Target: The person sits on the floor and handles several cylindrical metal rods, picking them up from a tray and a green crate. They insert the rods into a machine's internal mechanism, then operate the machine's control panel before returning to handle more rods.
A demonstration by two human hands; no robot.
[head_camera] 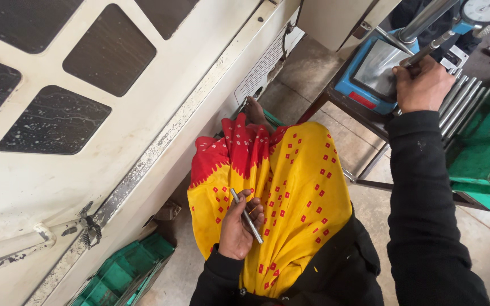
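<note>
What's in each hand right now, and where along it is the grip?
Left hand holds a thin metal rod, fingers wrapped around its middle, both ends sticking out. Right hand rests at the blue gauge stand; whether it grips a rod there cannot be told.

A seated person is wearing long black sleeves reaching the wrists of the left hand (236, 226) and right hand (422, 85), while a yellow-and-red dotted garment (290, 192) is draping from twelve toward six o'clock; one foot (254, 110) is showing bare.

Head-worn view, steeply downward, close
</note>
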